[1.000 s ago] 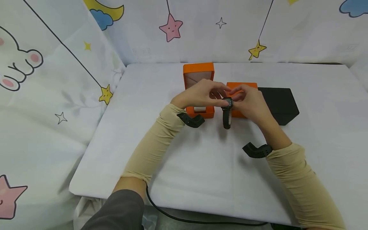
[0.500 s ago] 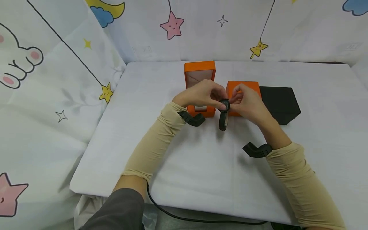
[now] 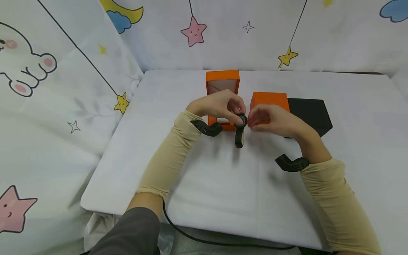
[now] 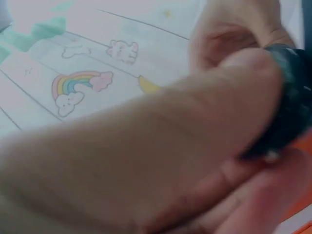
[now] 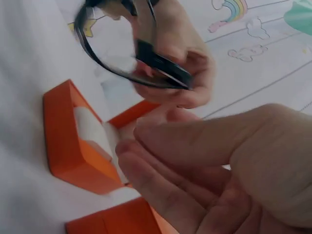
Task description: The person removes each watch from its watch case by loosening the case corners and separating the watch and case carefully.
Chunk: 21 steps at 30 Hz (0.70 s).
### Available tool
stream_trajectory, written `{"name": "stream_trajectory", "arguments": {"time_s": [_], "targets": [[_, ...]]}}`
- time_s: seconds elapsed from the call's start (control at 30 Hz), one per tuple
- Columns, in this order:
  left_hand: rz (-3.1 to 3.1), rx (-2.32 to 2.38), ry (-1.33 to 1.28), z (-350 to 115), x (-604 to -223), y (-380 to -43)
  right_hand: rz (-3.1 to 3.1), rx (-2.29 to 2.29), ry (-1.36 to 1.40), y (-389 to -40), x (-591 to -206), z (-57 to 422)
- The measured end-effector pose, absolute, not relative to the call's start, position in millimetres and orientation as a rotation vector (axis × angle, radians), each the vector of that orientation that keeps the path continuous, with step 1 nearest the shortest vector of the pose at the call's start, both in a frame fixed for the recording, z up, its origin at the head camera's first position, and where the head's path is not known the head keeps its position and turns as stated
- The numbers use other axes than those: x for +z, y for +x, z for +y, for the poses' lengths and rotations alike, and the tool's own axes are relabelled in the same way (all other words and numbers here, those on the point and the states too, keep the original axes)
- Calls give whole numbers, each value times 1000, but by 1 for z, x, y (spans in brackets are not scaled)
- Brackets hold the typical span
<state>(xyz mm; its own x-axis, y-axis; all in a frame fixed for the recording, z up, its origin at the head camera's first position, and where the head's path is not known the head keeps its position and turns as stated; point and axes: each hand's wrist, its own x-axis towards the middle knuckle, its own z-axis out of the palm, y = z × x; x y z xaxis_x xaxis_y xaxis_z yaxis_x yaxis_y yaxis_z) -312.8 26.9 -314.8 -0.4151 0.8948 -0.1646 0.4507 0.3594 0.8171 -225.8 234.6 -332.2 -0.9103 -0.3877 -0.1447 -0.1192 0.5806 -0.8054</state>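
Observation:
My left hand pinches a black wristwatch by its case, the thumb at the dial's edge. The strap hangs down over the white table; in the right wrist view the strap forms a loop. Just right of the watch, my right hand holds nothing, its fingers loosely bent. Behind my left hand stands an orange watch box with its lid raised. A pale cushion shows inside it in the right wrist view.
A second orange box piece lies partly behind my right hand. Beside it on the right is a black box. A printed curtain runs along the table's back edge. A black cable hangs at the front.
My left hand has carried the watch a little left and nearer the front edge. The right hand's fingers have come away from the watch, and that hand sits slightly lower.

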Motion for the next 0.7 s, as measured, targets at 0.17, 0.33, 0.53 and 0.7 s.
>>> {"name": "stream_trajectory", "arguments": {"time_s": [0.17, 0.33, 0.53, 0.7], "targets": [[2007, 717, 1154, 43, -336, -306, 2671, -1156, -306, -225, -331, 244], [1932, 649, 997, 65, -350, -293, 2768, -1235, -173, -221, -327, 251], [2008, 392, 1104, 76, -359, -283, 2795, -1449, -50, -216, -323, 257], [2067, 302, 1133, 77, -369, -280, 2719, -1704, -37, -219, -321, 256]]}}
